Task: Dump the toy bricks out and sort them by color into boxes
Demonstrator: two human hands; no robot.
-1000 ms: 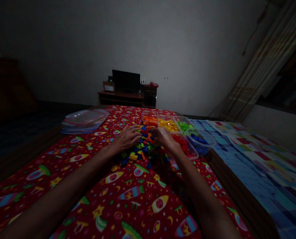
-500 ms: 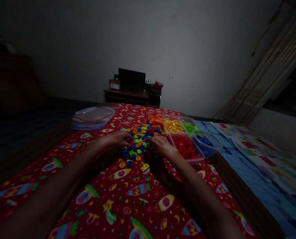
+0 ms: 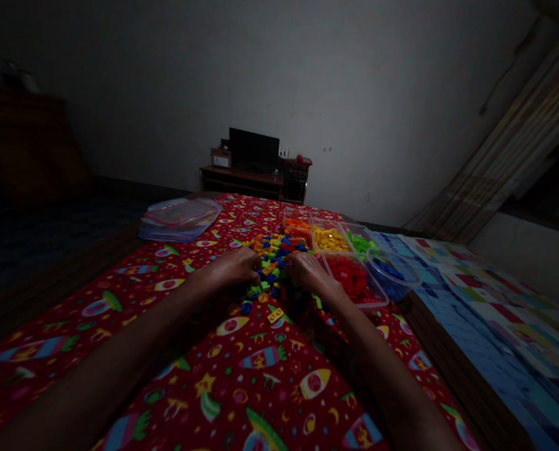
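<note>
A pile of mixed toy building bricks (image 3: 271, 270) in blue, green, yellow, orange and red lies on a red patterned cloth (image 3: 261, 388). On its left side my left hand (image 3: 242, 265) is closed, fingers curled down against the bricks. My right hand (image 3: 305, 269) is closed too, its fingertips bent into the right side of the pile. What either hand pinches is hidden in the dim light. Nearer to me lie a loose yellow brick (image 3: 275, 315) and a round blue piece (image 3: 246, 307).
Right of the pile stand clear containers of sorted bricks: orange bricks (image 3: 297, 227), yellow bricks (image 3: 329, 238), green bricks (image 3: 360, 244) and red bricks (image 3: 352, 280). Blue bricks (image 3: 387, 270) fill a round tub. Stacked plastic lids (image 3: 180, 219) lie at the back left.
My left hand has moved slightly right, over the pile's left edge, covering blue bricks seen before. My right hand stays near the same spot. The view has shifted a little.
</note>
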